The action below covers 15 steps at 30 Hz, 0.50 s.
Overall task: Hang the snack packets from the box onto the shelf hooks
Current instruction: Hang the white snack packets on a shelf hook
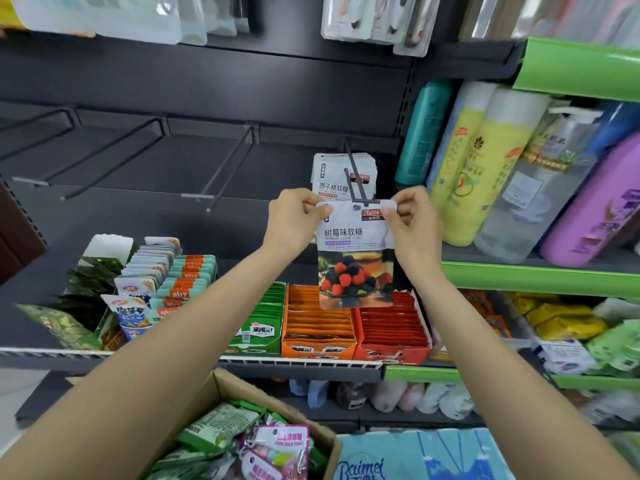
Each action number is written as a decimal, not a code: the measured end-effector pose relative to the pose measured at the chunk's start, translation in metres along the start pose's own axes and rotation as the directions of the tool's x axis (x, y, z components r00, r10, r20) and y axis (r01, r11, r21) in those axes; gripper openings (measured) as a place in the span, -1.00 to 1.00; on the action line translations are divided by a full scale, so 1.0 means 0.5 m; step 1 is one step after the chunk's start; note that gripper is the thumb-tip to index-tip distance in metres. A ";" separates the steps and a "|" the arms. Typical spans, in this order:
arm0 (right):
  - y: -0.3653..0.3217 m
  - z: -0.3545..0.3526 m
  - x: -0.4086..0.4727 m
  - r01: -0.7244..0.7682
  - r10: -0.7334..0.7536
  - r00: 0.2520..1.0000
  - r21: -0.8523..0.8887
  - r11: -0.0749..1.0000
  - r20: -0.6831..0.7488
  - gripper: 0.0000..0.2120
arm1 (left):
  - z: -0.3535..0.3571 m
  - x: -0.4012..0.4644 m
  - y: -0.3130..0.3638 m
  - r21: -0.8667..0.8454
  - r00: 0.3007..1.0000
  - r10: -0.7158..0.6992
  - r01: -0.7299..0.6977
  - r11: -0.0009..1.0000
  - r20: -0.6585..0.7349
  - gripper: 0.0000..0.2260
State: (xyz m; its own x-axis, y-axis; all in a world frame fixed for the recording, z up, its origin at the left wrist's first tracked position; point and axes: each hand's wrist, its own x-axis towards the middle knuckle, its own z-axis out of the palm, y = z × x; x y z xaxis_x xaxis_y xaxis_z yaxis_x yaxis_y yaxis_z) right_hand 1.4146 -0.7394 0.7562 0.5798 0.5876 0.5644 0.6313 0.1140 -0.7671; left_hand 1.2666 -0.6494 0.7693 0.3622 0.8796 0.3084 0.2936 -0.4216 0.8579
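From the head camera, both hands hold one raspberry gummy packet (356, 258) up at the shelf. The left hand (294, 220) pinches its top left corner between thumb and curled fingers; the right hand (414, 220) pinches the top right corner the same way. Between the two grips, the packet's hang hole sits at the tip of a dark shelf hook (356, 181). Just behind the grip, coconut gummy packets (341, 174) already hang on that hook. Left of the hands, bare hooks (228, 171) jut from the dark back panel. Below the forearms, an open cardboard box (221, 393) holds more snack packets (273, 448). Under the held packet stand green, orange and red display cartons (318, 327).
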 end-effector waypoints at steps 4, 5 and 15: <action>0.006 0.021 0.027 0.146 -0.141 0.989 -0.188 0.971 0.036 -0.87 | 0.017 0.050 0.002 0.078 0.999 0.001 0.002 0.997 -0.033 -0.92; 0.011 0.029 0.039 0.164 -0.157 0.987 -0.238 0.957 0.045 -0.87 | 0.022 0.066 0.001 0.108 0.999 -0.003 0.007 0.994 -0.036 -0.93; 0.075 0.106 0.148 0.065 -0.019 0.991 -0.343 0.937 0.134 -0.72 | 0.064 0.199 0.019 0.225 0.988 -0.108 0.131 0.966 -0.113 -0.89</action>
State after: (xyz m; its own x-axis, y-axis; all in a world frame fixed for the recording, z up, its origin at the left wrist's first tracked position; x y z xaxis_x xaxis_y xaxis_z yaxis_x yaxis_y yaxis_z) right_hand 1.4535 -0.6493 0.7531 0.4935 0.6870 0.5334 0.8057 -0.1300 -0.5779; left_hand 1.3338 -0.5728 0.7949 0.2261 0.9392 0.2585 0.5300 -0.3412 0.7763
